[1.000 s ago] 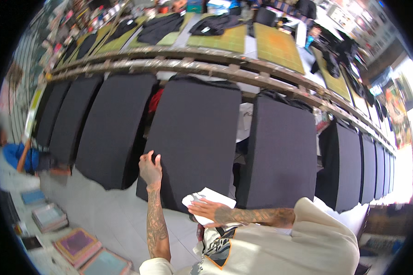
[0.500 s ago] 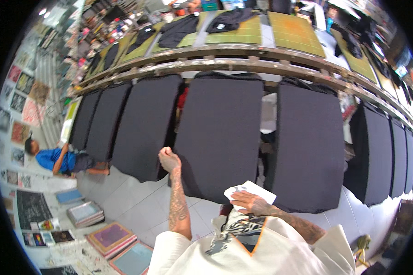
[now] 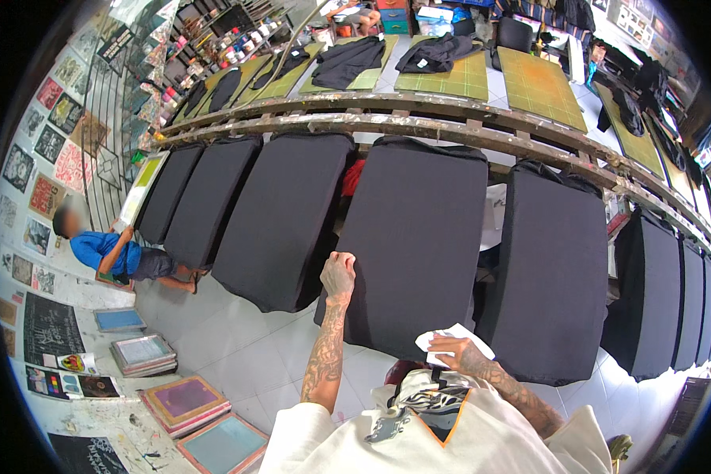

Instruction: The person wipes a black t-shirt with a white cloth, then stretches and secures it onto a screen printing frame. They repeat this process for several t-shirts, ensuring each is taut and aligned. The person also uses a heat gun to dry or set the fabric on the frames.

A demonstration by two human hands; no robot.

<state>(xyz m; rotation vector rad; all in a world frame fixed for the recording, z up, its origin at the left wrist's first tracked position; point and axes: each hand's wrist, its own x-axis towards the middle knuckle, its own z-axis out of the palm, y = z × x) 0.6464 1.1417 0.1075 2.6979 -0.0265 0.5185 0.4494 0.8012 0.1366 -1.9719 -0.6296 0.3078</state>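
Note:
A black shirt (image 3: 415, 237) is stretched smooth over a long board in front of me. At its left edge my left hand (image 3: 338, 274) is closed, with the fingers curled in. Whatever it may hold is hidden. Close to my body, my right hand (image 3: 460, 353) grips a crumpled white piece (image 3: 442, 336), cloth or paper, by the near right edge of that board. A second black-covered board (image 3: 549, 276) stands to the right, and another black-covered board (image 3: 284, 221) lies to the left of my left hand.
More black-covered boards run off both ways. Beyond a long wooden rail (image 3: 371, 122) lie greenish boards (image 3: 541, 83), some with black garments. A person in blue (image 3: 107, 249) stands at far left. Printing frames (image 3: 186, 401) are stacked on the lower-left floor.
My view has swung a little, shifting the boards right and down in the picture. My left hand stays closed by the board's edge. The white piece looks more crumpled under my right hand.

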